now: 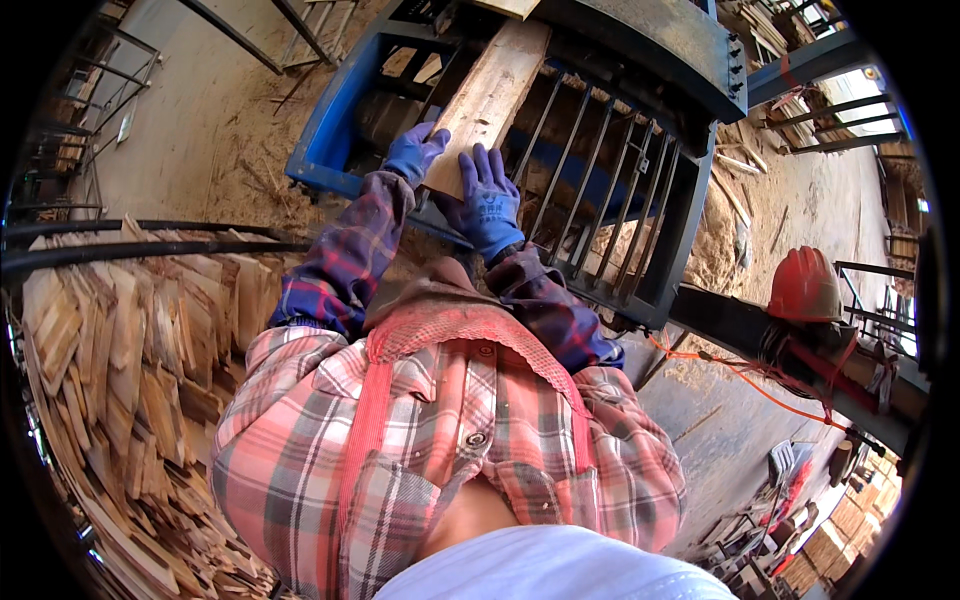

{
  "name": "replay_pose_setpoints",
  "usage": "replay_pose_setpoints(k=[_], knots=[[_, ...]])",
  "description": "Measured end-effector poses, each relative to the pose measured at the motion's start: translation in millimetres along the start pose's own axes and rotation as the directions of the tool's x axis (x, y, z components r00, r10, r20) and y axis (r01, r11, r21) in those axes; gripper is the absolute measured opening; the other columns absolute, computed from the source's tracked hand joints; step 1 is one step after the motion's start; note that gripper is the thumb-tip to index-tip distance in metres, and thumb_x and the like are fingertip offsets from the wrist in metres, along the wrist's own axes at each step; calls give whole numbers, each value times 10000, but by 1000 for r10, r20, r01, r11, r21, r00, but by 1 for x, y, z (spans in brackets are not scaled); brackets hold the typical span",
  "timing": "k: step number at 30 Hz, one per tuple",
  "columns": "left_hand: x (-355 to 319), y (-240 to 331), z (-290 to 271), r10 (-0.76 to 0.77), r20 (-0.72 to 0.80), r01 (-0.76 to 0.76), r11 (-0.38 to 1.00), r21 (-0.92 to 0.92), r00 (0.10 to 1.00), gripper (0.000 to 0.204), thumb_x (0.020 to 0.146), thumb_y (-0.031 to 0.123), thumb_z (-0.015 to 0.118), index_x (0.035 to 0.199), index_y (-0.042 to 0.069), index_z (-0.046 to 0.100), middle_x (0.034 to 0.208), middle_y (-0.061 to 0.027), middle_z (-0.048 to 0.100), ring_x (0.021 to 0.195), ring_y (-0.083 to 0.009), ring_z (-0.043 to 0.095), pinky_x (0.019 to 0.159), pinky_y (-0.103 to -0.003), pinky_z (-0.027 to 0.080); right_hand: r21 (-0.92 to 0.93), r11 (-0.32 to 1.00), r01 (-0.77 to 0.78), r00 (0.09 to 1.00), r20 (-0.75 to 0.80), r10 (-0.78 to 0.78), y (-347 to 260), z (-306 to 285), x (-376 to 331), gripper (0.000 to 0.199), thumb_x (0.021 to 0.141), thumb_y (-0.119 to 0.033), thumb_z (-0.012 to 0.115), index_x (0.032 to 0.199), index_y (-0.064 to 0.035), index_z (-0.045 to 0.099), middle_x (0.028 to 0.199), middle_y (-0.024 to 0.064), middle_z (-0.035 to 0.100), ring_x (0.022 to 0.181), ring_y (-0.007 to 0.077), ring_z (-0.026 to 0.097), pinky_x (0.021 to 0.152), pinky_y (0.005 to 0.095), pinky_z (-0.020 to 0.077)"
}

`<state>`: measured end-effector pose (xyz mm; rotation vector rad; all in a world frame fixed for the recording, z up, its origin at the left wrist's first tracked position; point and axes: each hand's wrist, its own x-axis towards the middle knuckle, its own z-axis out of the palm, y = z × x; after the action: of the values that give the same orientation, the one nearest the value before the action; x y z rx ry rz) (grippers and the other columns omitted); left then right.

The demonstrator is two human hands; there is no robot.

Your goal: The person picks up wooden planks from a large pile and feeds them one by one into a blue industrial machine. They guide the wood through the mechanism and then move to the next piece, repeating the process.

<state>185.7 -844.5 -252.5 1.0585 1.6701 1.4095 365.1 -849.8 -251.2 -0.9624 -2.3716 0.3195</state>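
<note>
A long wooden board (497, 85) lies at a slant over the bars of a blue-framed machine (325, 125). Its far end reaches the machine's dark upper housing, close to another pale piece of wood. My left hand (415, 155), in a blue-purple glove, grips the board's left edge near its close end. On the right side of that same end rests my right hand (488, 205), gloved alike, its fingers stretched out along the wood. Part of its thumb side is shadowed. Both forearms wear dark plaid sleeves.
A large stack of rough wooden slats (130, 370) fills the left side. Metal bars (600, 170) span the machine's right part. A red hard hat (805, 285) sits on a dark beam to the right, with an orange cord (750, 380) below. Sawdust (715, 235) lies about the machine.
</note>
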Motion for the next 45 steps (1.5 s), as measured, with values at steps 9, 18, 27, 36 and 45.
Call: replay_pose_setpoints(k=[9, 18, 27, 36, 45], knots=[[59, -41, 50, 577, -163, -255, 573, 779, 800, 269, 841, 304, 619, 863, 38, 583, 844, -209, 639, 772, -427, 622, 677, -520, 498, -102, 994, 40, 999, -26, -43, 67, 25, 32, 743, 742, -473, 728, 1337, -77, 523, 1434, 173, 462, 1354, 375, 395, 1110, 453, 321], [192, 58, 69, -150, 151, 212, 646, -733, 977, 454, 928, 329, 600, 1269, 43, 509, 1229, -157, 587, 1160, -290, 563, 917, -447, 515, -74, 997, 5, 997, -75, -11, 135, 27, 102, 742, 739, -463, 736, 1356, -121, 506, 1468, 143, 433, 1376, 338, 378, 1128, 431, 302], [113, 149, 156, 692, 286, -576, 228, 785, 663, 353, 754, 219, 631, 1089, 115, 602, 794, -129, 657, 775, -337, 657, 690, -456, 522, 933, -358, -39, 814, 238, 530, 204, -102, 139, 801, 891, -599, 548, 1423, -37, 345, 1260, 166, 586, 1028, 305, 636, 892, 475, 531], [12, 29, 144, 502, 75, -496, 802, 333, 862, 350, 884, 274, 633, 1125, 21, 616, 1003, -169, 667, 892, -287, 642, 802, -365, 501, 981, -127, -149, 795, 195, 575, 173, -32, -6, 362, 914, -179, 635, 1216, 11, 572, 1063, 75, 659, 912, 193, 627, 835, 332, 507], [-30, -79, 7, 123, -163, -133, 990, -50, 979, 361, 952, 239, 613, 1231, 11, 602, 1002, 9, 629, 881, -85, 530, 796, -244, 453, 925, -28, -379, 894, 374, 246, 45, 22, -9, 507, 864, -159, 673, 1298, 17, 478, 1151, 115, 610, 932, 182, 612, 846, 311, 502]])
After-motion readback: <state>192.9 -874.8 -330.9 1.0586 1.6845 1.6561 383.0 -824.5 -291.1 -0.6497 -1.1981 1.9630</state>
